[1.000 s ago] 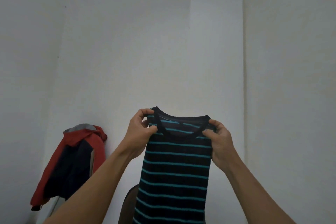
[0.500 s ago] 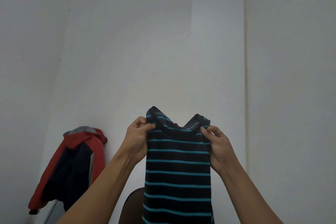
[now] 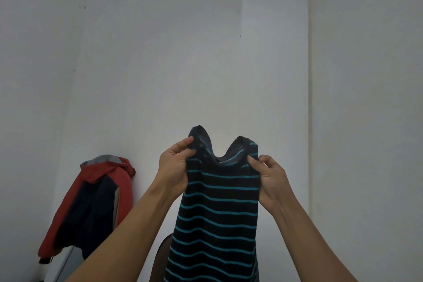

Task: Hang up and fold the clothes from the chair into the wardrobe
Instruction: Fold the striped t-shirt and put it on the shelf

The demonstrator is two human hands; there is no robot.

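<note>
Since a second ago, the collar of the black, teal-striped shirt (image 3: 217, 201) has slackened from a flat line into a deep dip between two raised shoulder peaks. The left hand (image 3: 174, 171) and right hand (image 3: 270, 176) each pinch a shoulder, holding it up in mid-air before a white wall (image 3: 206, 52). A dark curve behind it may be the chair (image 3: 161, 258). A red and navy jacket (image 3: 96, 201) hangs at left.

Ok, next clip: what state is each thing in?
Black knit top with teal stripes: held up, hanging straight down, neckline sagging.
Left hand: pinches the top beside the neckline.
Right hand: pinches the top beside the neckline.
Red and navy hooded jacket: hanging against the wall, untouched.
Dark chair back: mostly hidden behind the top.
</note>
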